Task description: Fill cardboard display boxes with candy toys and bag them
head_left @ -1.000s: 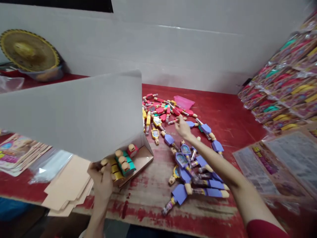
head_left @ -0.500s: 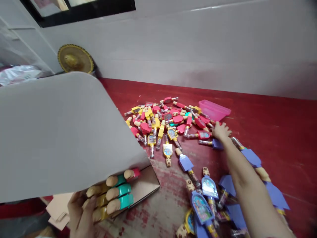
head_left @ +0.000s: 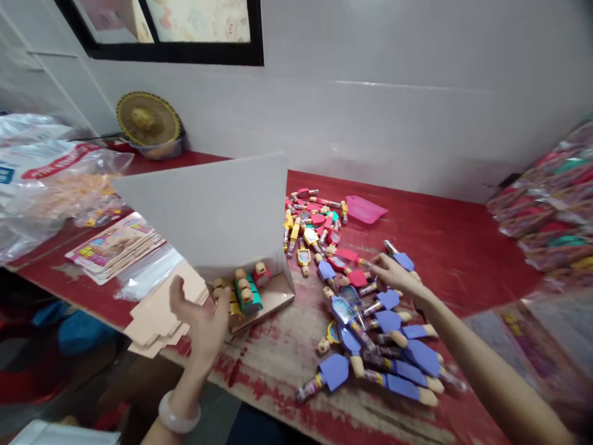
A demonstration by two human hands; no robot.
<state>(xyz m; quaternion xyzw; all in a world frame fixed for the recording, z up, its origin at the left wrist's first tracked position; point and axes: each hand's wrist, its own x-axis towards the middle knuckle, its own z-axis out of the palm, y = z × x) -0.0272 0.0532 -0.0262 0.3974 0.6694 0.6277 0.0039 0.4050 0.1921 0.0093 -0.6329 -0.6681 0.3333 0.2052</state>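
My left hand [head_left: 201, 315], with a pale bracelet on its wrist, has its fingers apart at the left end of an open cardboard box [head_left: 273, 300]. Inside the box stand yellow, green [head_left: 249, 293] and red [head_left: 262, 275] toys with tan heads. My right hand [head_left: 393, 272] reaches over the table, its fingertips at the clear tube end of a red toy [head_left: 347, 254]; they are blurred, so a grip cannot be made out. Purple toys [head_left: 401, 386] lie heaped below and right of it, and red and yellow toys [head_left: 315, 216] are piled behind.
A pink tray [head_left: 365, 210] lies on the red table [head_left: 440, 216] near the wall. Card stacks [head_left: 113, 247], peach cardboard pieces [head_left: 169, 309] and plastic bags [head_left: 41, 185] are at the left. Bagged toys [head_left: 551, 204] are piled at the right.
The box lid has swung up and back. My left hand has come off the toys in the box and opened. My right hand has moved nearer, from beside the pink tray to a red toy.
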